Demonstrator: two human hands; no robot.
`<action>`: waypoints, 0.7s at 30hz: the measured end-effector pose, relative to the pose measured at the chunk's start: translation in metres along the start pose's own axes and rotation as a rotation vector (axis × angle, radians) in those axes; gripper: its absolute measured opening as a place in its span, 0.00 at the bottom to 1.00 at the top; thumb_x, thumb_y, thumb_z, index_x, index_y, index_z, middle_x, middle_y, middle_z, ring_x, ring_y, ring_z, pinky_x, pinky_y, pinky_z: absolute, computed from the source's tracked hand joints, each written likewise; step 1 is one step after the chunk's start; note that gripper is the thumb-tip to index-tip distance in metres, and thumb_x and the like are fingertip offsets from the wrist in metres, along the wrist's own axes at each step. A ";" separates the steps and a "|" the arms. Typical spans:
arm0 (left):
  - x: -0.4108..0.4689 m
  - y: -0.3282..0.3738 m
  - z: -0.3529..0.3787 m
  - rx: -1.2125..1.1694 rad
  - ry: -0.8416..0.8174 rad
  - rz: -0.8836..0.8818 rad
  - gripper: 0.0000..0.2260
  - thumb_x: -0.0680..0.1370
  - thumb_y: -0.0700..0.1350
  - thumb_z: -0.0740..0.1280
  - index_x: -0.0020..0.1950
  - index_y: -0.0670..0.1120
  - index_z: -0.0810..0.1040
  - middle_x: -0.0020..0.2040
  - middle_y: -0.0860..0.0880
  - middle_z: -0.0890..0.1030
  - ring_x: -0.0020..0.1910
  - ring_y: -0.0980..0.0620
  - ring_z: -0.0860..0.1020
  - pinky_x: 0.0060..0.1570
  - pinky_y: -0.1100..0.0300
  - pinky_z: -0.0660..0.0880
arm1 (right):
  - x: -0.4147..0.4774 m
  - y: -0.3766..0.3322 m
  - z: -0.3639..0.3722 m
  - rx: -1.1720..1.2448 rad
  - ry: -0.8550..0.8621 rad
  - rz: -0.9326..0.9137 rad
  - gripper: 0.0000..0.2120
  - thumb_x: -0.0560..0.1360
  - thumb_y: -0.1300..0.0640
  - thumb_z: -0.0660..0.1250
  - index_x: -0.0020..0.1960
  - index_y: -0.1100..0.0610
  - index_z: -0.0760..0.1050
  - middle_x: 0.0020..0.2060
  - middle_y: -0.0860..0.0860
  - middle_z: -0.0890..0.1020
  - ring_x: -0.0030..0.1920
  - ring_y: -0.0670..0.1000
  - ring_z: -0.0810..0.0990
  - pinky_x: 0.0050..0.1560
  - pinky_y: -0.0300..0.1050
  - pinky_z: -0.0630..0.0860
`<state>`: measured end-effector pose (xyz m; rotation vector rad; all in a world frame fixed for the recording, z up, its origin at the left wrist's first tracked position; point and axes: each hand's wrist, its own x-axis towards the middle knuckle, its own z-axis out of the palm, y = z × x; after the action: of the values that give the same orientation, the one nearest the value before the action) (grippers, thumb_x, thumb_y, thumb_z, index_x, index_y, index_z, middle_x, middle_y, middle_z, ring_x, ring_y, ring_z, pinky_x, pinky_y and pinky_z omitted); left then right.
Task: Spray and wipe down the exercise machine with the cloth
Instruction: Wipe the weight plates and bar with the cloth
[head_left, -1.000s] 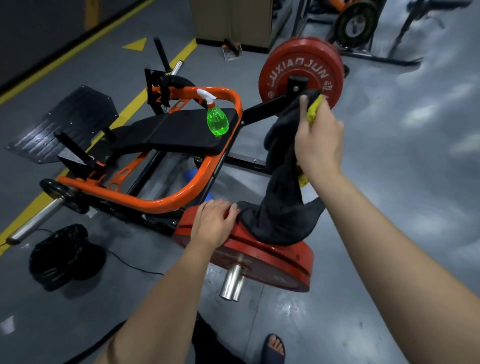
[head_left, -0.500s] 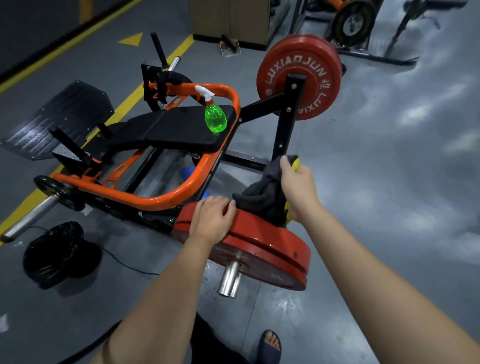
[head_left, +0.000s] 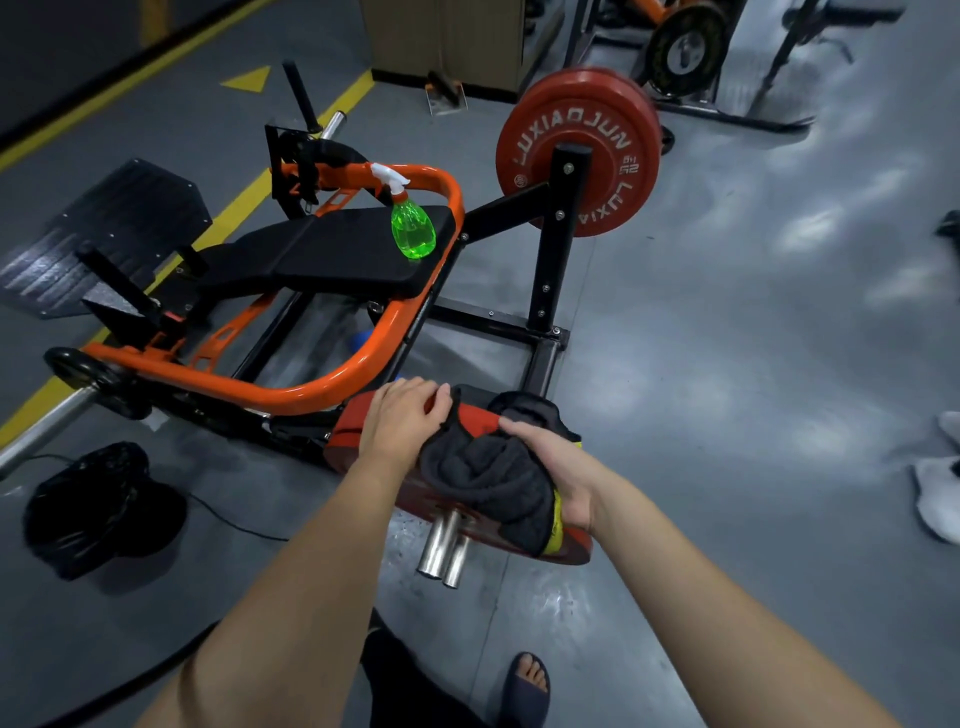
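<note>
The exercise machine has an orange tube frame (head_left: 322, 384), a black padded seat (head_left: 332, 254) and red weight plates. A green spray bottle (head_left: 412, 228) with a white trigger stands upright on the seat's right end. My right hand (head_left: 558, 467) holds a bunched dark grey cloth (head_left: 493, 478) with a yellow edge against the top of the near red plate (head_left: 571, 545). My left hand (head_left: 405, 415) rests on that plate's left rim, fingers curled over the edge and touching the cloth.
A second red plate (head_left: 579, 150) hangs on the black upright (head_left: 558, 244) behind. A steel bar end (head_left: 441, 545) sticks out toward me. A black bag (head_left: 98, 509) lies on the floor at left, white shoes (head_left: 940, 493) at right, my sandalled foot (head_left: 527, 686) below.
My right hand has brought the cloth down from beside the black upright onto the near red plate and pulled it toward me. My left hand has stayed on the plate's rim.
</note>
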<state>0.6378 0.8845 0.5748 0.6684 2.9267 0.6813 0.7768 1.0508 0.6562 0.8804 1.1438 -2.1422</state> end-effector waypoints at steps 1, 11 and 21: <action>0.000 0.000 0.000 0.005 -0.003 0.000 0.24 0.82 0.59 0.49 0.39 0.45 0.76 0.37 0.50 0.76 0.42 0.49 0.71 0.51 0.53 0.66 | -0.002 0.000 -0.001 0.011 -0.035 -0.018 0.25 0.81 0.42 0.66 0.67 0.61 0.79 0.62 0.60 0.83 0.64 0.60 0.81 0.71 0.56 0.72; -0.003 0.005 -0.004 -0.024 -0.008 -0.022 0.18 0.85 0.54 0.55 0.38 0.50 0.73 0.37 0.54 0.74 0.45 0.52 0.71 0.59 0.53 0.67 | -0.006 -0.002 0.002 -0.097 -0.250 0.032 0.24 0.79 0.45 0.71 0.65 0.62 0.80 0.63 0.61 0.81 0.63 0.60 0.79 0.71 0.57 0.72; -0.005 0.006 -0.008 -0.044 -0.011 -0.016 0.20 0.86 0.54 0.55 0.34 0.54 0.65 0.35 0.54 0.71 0.42 0.52 0.70 0.60 0.52 0.68 | 0.035 0.006 -0.001 -0.657 0.781 -0.837 0.10 0.82 0.49 0.65 0.50 0.55 0.73 0.39 0.50 0.78 0.41 0.49 0.76 0.42 0.47 0.68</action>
<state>0.6430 0.8840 0.5848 0.6424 2.8946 0.7357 0.7593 1.0429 0.6260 1.0370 2.8030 -1.6961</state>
